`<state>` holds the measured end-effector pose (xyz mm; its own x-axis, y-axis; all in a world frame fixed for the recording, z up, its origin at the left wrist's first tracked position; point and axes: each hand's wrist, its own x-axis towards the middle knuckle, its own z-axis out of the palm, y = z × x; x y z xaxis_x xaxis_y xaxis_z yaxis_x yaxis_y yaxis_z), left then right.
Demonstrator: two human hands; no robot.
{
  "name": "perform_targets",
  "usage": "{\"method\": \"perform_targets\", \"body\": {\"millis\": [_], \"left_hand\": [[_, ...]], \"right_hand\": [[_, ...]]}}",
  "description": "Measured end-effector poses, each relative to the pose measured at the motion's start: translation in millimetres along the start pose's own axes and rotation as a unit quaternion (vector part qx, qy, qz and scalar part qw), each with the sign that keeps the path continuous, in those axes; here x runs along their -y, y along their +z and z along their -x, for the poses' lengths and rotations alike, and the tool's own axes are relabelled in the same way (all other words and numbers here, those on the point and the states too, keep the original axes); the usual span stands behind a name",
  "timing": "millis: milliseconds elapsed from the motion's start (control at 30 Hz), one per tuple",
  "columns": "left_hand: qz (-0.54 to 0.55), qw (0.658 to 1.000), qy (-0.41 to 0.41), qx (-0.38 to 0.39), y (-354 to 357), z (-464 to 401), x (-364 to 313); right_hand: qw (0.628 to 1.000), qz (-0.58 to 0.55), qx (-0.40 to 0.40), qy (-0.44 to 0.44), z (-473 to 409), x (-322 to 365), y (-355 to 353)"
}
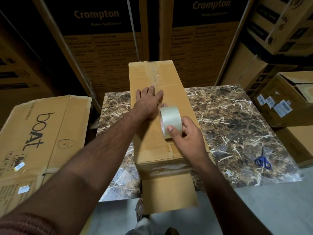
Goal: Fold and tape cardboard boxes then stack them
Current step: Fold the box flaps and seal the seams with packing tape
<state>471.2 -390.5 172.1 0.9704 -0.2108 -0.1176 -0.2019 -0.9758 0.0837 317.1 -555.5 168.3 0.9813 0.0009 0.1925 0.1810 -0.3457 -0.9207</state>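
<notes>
Both forearms are bare from well above the wrist down to the left hand (149, 100) and the right hand (185, 134), with no watch, ring or band on either. A pushed-up reddish-brown knitted sleeve (25, 223) with a ribbed texture covers the left upper forearm at the lower left corner. The right hand's thumbnail is short and pale. Near the bottom edge, light grey trousers (142, 226) and a dark shoe tip (171, 231) show

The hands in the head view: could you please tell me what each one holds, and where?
The right hand grips the tape roll across its outer band, thumb on the near rim. The left hand holds nothing; it presses flat on the cardboard box.
</notes>
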Motion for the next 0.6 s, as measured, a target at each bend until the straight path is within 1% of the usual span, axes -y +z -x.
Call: {"method": "perform_targets", "body": {"millis": [67, 100, 167, 200, 233, 333, 367, 400, 433, 533, 600], "left_hand": [[-0.011, 0.999, 0.006, -0.047, -3.4, 5.1, -3.5], [-0.014, 0.998, 0.005, -0.066, -5.3, 6.9, -5.7], [0.0, 0.996, -0.005, -0.086, -8.9, 11.6, -9.0], [0.008, 0.997, -0.008, -0.079, -10.7, 15.0, -10.1], [0.014, 0.998, -0.007, -0.055, -12.1, 19.3, -10.6], [0.025, 0.996, 0.029, 0.079, -20.0, 31.8, -12.9], [0.024, 0.993, 0.037, 0.111, -19.9, 35.1, -13.8], [0.021, 0.992, 0.04, 0.12, -17.0, 38.5, -14.5], [0.018, 0.993, 0.037, 0.11, -12.3, 41.5, -15.1], [0.013, 0.998, 0.027, 0.06, 0.0, 47.6, -18.5], [0.008, 0.999, 0.023, 0.037, 2.4, 51.9, -19.1]], "right_hand": [[0.997, -0.008, -0.064, -0.033, 16.2, 1.2, 1.3], [0.996, -0.012, -0.077, -0.049, 22.1, 2.0, 1.7], [0.996, -0.033, -0.061, -0.048, 26.4, 2.7, 2.6], [0.997, -0.043, -0.042, -0.037, 26.1, 1.8, 2.2], [0.998, -0.045, -0.022, -0.031, 26.3, -0.2, 1.0], [0.997, -0.062, 0.023, -0.036, 26.5, -6.3, -8.6], [0.997, -0.063, 0.033, -0.037, 26.8, -6.8, -12.3], [0.997, -0.05, 0.043, -0.039, 27.9, -6.6, -14.5], [0.998, -0.023, 0.051, -0.042, 28.9, -6.5, -14.9], [0.996, 0.054, 0.052, -0.054, 30.1, -8.6, -11.3], [0.996, 0.057, 0.047, -0.05, 33.4, -9.1, -8.8]]}}
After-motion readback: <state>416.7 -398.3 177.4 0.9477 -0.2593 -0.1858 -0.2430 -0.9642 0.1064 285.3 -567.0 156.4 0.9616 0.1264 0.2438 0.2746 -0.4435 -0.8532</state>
